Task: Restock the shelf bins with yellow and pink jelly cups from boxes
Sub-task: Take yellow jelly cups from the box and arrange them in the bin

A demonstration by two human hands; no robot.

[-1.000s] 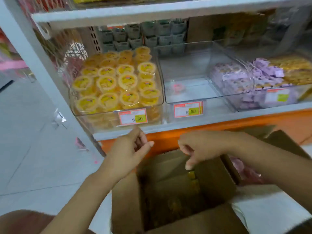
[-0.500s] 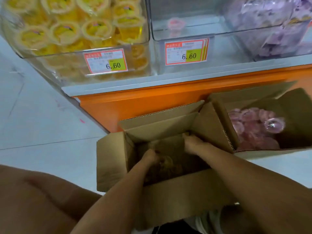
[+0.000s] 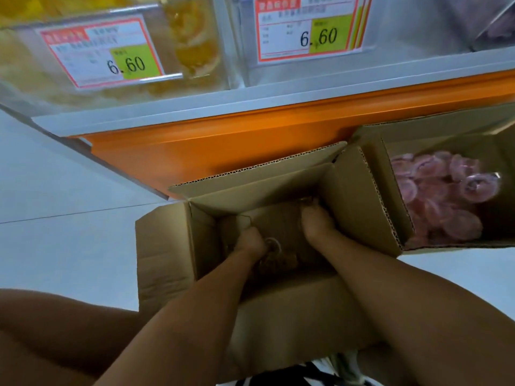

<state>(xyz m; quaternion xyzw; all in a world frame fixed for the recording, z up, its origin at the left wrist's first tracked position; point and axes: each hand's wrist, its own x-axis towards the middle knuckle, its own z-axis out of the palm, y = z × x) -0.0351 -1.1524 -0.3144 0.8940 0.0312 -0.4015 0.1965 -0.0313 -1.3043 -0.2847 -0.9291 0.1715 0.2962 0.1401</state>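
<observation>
An open cardboard box (image 3: 164,246) stands on the floor against the shelf. Both my hands reach deep into it. My left hand (image 3: 250,242) is down beside dim yellowish jelly cups (image 3: 274,254) at the bottom. My right hand (image 3: 316,224) is curled against the box's far inner wall. Shadow hides the fingers of both hands. A second open box (image 3: 446,135) to the right holds several pink jelly cups (image 3: 434,201). Above, a clear bin of yellow jelly cups (image 3: 189,45) sits on the shelf at the left.
A clear bin (image 3: 390,29) with a 6.60 price tag (image 3: 309,29) is to the right of the yellow one. The shelf's orange base (image 3: 223,140) runs just behind the boxes. Pale tiled floor (image 3: 69,204) lies at the left. My knee (image 3: 41,330) is at the bottom left.
My hands went from above the box down into it, then pushed a little deeper. The view tilted down and closer, so most of the bins left the frame.
</observation>
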